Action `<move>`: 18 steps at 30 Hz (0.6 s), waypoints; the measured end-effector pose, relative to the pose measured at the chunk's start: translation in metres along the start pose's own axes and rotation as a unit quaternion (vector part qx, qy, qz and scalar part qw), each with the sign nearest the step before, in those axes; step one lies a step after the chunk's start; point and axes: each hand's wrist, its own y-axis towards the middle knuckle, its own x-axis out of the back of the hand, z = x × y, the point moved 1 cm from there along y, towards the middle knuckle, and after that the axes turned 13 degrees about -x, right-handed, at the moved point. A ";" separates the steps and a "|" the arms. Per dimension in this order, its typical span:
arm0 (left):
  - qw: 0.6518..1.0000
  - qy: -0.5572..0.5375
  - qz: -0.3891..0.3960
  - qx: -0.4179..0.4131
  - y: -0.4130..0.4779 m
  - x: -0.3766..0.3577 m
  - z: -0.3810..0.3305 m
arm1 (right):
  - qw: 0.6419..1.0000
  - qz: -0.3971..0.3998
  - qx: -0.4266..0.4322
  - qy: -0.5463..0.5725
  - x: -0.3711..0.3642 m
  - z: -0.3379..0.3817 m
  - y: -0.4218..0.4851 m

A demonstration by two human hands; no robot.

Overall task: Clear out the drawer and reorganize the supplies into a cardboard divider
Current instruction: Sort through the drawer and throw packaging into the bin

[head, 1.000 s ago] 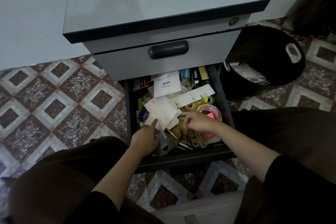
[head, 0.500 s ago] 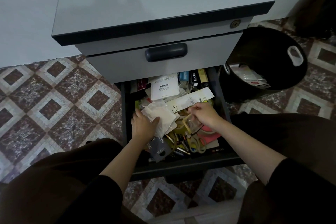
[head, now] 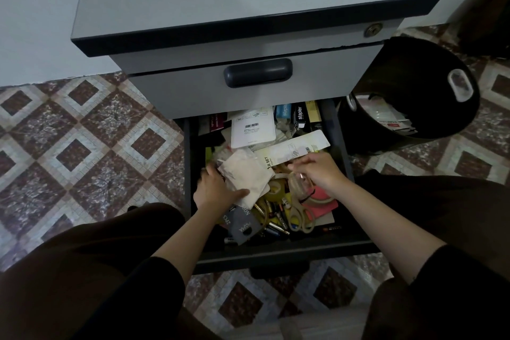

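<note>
The lower drawer (head: 276,250) of a grey cabinet stands open and full of jumbled supplies. My left hand (head: 216,190) grips a folded white cloth-like packet (head: 245,174) at the drawer's left middle, thumb on top. My right hand (head: 317,171) pinches a small clear plastic item (head: 299,182) just above a roll of tape and pink sticky notes (head: 321,205). Below lie scissors (head: 299,218), loose batteries (head: 273,218) and a grey tag (head: 244,225). Stapler boxes (head: 292,116) and white packages (head: 252,127) sit at the back. No cardboard divider is in view.
The shut upper drawer with its dark handle (head: 258,72) overhangs the back of the open one. A black waste bin (head: 411,96) holding papers stands right of the cabinet. Patterned floor tiles (head: 82,146) spread to the left. My knees flank the drawer front.
Both hands moved from the drawer's front toward its middle. The left hand took hold of the white packet. The right hand lifted a small clear item off the tape and scissors area.
</note>
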 end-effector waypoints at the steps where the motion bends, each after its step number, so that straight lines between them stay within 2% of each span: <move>1: 1.000 0.008 0.010 -0.001 -0.001 0.000 0.001 | 1.000 -0.002 0.000 -0.010 -0.001 0.000 0.000; 6: 0.999 0.011 0.034 0.002 -0.006 -0.003 0.001 | 0.999 -0.009 -0.009 -0.046 -0.006 0.000 0.004; 10: 1.000 -0.014 -0.023 -0.014 -0.012 -0.002 -0.003 | 0.991 -0.027 0.004 -0.132 -0.007 0.000 0.005; 14: 0.984 -0.141 -0.106 -0.014 -0.017 0.006 -0.006 | 0.954 -0.043 0.022 -0.296 -0.006 -0.001 0.003; 18: 0.947 -0.275 -0.146 0.085 -0.020 0.010 -0.010 | 0.926 -0.050 0.022 -0.373 -0.007 0.000 0.000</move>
